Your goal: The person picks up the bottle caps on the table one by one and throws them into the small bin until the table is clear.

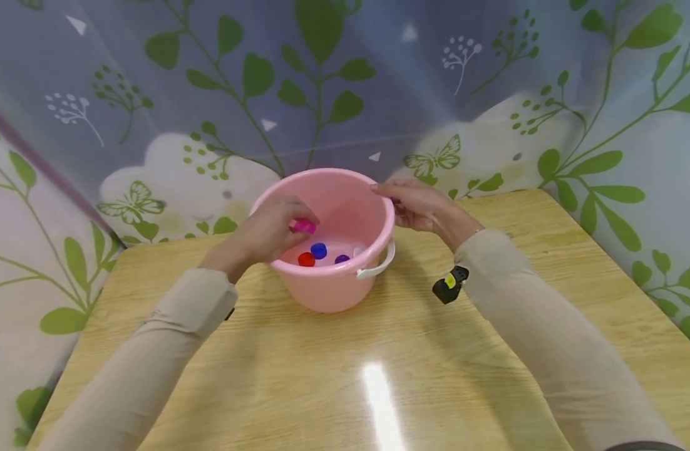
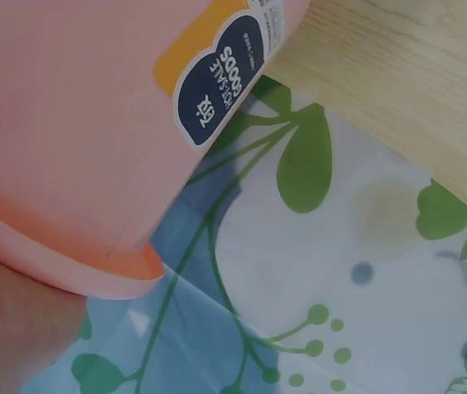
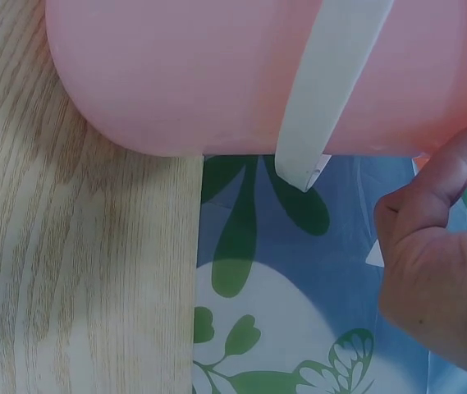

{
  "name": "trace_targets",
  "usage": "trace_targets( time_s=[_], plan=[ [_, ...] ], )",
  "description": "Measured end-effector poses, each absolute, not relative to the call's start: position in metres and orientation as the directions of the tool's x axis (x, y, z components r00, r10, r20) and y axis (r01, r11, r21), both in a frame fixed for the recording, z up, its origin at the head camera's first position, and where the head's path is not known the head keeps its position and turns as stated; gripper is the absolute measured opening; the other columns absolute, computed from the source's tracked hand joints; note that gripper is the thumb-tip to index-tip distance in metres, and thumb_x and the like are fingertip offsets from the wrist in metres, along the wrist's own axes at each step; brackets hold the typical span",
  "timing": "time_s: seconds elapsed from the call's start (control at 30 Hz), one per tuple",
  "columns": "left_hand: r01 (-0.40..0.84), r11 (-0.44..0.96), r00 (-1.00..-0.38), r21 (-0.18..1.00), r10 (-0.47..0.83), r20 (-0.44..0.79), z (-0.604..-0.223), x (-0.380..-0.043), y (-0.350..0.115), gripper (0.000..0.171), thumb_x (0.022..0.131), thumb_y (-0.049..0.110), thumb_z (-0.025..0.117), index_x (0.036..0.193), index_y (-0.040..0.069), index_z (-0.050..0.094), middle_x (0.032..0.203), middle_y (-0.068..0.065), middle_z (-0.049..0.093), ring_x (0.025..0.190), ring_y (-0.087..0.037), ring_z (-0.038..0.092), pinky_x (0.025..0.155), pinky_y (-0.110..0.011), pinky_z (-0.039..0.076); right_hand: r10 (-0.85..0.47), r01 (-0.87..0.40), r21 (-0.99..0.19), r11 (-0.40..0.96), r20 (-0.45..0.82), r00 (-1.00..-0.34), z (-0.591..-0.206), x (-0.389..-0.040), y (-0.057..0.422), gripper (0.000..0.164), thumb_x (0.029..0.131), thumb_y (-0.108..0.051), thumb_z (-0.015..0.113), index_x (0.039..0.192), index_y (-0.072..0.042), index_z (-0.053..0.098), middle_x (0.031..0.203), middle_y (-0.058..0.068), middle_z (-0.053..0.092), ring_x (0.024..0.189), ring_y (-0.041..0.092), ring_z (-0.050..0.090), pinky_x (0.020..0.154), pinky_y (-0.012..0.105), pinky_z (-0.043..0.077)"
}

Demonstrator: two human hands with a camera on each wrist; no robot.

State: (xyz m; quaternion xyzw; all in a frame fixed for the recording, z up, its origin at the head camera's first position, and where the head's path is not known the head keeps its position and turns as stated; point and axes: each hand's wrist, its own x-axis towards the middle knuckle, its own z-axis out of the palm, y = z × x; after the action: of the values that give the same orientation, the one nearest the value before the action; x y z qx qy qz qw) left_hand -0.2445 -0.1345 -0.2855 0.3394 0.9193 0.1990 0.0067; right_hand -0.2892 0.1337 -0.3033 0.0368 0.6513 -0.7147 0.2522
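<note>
A pink bucket (image 1: 328,291) stands upright on the wooden table. My left hand (image 1: 263,230) reaches over its near-left rim and pinches a small magenta cap-like piece (image 1: 304,226) inside the opening. At the bucket's bottom lie a red cap-like piece (image 1: 307,259), a blue one (image 1: 319,250), a purple one (image 1: 342,259) and a whitish one (image 1: 359,250). On the right, my right hand (image 1: 417,203) grips the rim, thumb over the edge and the other fingers along the outer wall. The right wrist view shows these fingers (image 3: 442,185) at the bucket's edge.
The bucket's white handle (image 1: 379,263) hangs down at its front right. A dark label (image 2: 221,78) is stuck on the outer wall. Behind the wooden table (image 1: 300,369) rises a sheet printed with leaves (image 1: 345,106). A black device (image 1: 451,285) hangs by my right wrist.
</note>
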Motion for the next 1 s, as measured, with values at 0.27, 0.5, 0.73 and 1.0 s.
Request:
trace_targets(
  time_s=[0.27, 0.5, 0.73, 1.0],
  plan=[
    [0.591, 0.717, -0.792, 0.37, 0.602, 0.1, -0.286, -0.243, -0.133, 0.022, 0.087, 0.008, 0.069, 0.108, 0.003, 0.07, 0.106, -0.009, 0.066, 0.102, -0.026, 0.056, 0.091, -0.039, 0.048, -0.317, 0.401, -0.916, -0.026, -0.373, -0.872, -0.306, -0.288, 0.134, 0.028, 0.096, -0.026, 0.06, 0.11, -0.002, 0.057, 0.08, 0.004, 0.059, 0.06, 0.01, 0.057, 0.053, 0.017, 0.052],
    [0.527, 0.744, -0.833, 0.412, 0.548, 0.075, -0.285, -0.239, -0.134, 0.029, 0.087, 0.006, 0.067, 0.116, 0.003, 0.065, 0.117, -0.011, 0.061, 0.109, -0.031, 0.056, 0.092, -0.044, 0.049, -0.321, 0.399, -0.917, -0.031, -0.369, -0.873, -0.306, -0.288, 0.134, 0.027, 0.095, -0.026, 0.061, 0.108, -0.002, 0.057, 0.079, 0.003, 0.06, 0.059, 0.01, 0.058, 0.053, 0.018, 0.052],
    [0.521, 0.735, -0.836, 0.433, 0.541, 0.089, -0.286, -0.237, -0.136, 0.03, 0.087, 0.005, 0.066, 0.117, 0.004, 0.064, 0.119, -0.011, 0.06, 0.107, -0.03, 0.058, 0.09, -0.044, 0.05, -0.317, 0.397, -0.918, -0.019, -0.371, -0.873, -0.307, -0.288, 0.132, 0.028, 0.095, -0.027, 0.061, 0.109, -0.003, 0.058, 0.078, 0.003, 0.061, 0.059, 0.01, 0.058, 0.053, 0.018, 0.052],
    [0.545, 0.713, -0.835, 0.44, 0.506, 0.215, -0.29, -0.233, -0.138, 0.03, 0.091, 0.011, 0.063, 0.121, 0.006, 0.063, 0.122, -0.01, 0.058, 0.109, -0.029, 0.057, 0.093, -0.044, 0.049, -0.316, 0.366, -0.931, 0.001, -0.348, -0.883, -0.308, -0.288, 0.134, 0.03, 0.096, -0.029, 0.06, 0.11, -0.002, 0.058, 0.08, 0.003, 0.06, 0.062, 0.01, 0.057, 0.054, 0.018, 0.052]
  ],
)
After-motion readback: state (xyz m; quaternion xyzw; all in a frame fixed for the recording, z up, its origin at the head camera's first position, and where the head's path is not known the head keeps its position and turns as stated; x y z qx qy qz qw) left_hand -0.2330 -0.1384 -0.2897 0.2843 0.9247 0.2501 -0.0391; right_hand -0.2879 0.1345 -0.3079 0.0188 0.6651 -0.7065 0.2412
